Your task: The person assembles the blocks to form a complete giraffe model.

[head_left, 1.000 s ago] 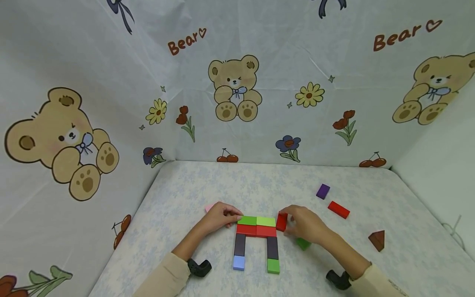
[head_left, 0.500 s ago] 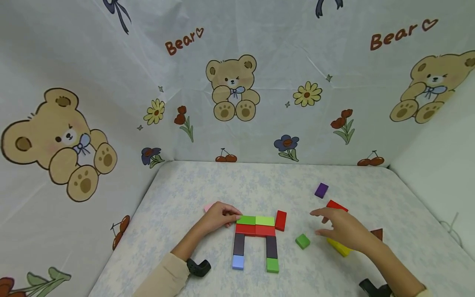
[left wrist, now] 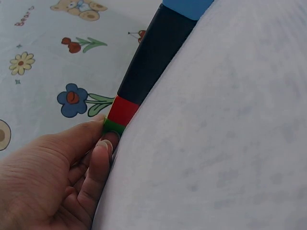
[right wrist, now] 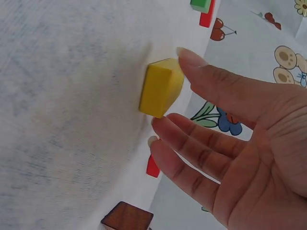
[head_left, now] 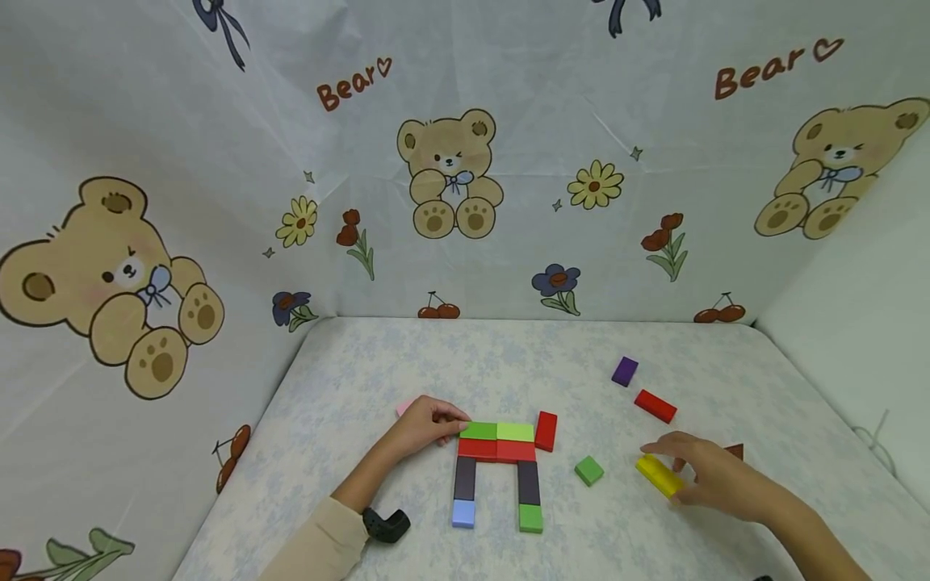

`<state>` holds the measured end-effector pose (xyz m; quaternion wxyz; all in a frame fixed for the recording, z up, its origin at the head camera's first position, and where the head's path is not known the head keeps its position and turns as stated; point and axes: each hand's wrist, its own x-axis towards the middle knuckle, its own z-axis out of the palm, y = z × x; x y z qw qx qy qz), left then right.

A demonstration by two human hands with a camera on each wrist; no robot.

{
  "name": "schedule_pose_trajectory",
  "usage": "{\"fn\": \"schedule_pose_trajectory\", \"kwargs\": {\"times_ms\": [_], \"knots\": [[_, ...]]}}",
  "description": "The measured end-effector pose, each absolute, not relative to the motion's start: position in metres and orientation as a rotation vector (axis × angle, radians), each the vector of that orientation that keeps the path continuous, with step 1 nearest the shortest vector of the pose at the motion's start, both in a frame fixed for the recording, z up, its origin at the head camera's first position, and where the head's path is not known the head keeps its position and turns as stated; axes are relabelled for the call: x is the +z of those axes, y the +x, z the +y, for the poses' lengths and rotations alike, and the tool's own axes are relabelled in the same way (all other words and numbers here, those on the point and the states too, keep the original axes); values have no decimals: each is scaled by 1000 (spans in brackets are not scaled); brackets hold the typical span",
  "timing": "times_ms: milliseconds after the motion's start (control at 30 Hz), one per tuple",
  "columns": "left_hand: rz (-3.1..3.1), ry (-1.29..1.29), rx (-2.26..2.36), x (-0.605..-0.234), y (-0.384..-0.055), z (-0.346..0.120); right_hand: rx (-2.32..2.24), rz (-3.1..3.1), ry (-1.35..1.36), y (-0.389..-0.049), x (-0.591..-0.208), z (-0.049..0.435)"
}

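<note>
Low on the table lies a flat figure of blocks: two green blocks on top, two red blocks (head_left: 477,449) below, two dark legs (head_left: 528,482), a blue foot (head_left: 463,513) and a green foot (head_left: 531,518). My left hand (head_left: 425,424) pinches the outer end of the left green block (head_left: 479,430) between thumb and forefinger. On the right, my right hand (head_left: 715,472) surrounds a yellow block (head_left: 659,475), thumb and fingers spread to either side. In the right wrist view, the thumb tip overlaps one end of the yellow block (right wrist: 160,88) and the fingertips lie close to its other end.
A red block (head_left: 546,432) leans outward at the figure's upper right. Loose around it are a green cube (head_left: 588,470), a purple block (head_left: 625,371), another red block (head_left: 655,406), a brown block (right wrist: 127,218) and a pink piece (head_left: 404,407), partly behind my left hand.
My right hand has left the red block beside the figure and moved right to the yellow block. My left hand has stayed at the green block.
</note>
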<state>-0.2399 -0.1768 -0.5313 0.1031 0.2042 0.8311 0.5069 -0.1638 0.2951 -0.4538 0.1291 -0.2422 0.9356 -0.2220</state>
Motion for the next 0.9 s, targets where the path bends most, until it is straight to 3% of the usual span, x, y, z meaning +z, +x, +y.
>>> {"fn": "schedule_pose_trajectory", "kwargs": {"times_ms": [400,900], "knots": [[2443,611,1504,-532,-240,-178,-653,2682,-778,-170,-464,299],[2444,604,1516,-535,-240,-178,-682,2823,-613,-193,-460,273]]}}
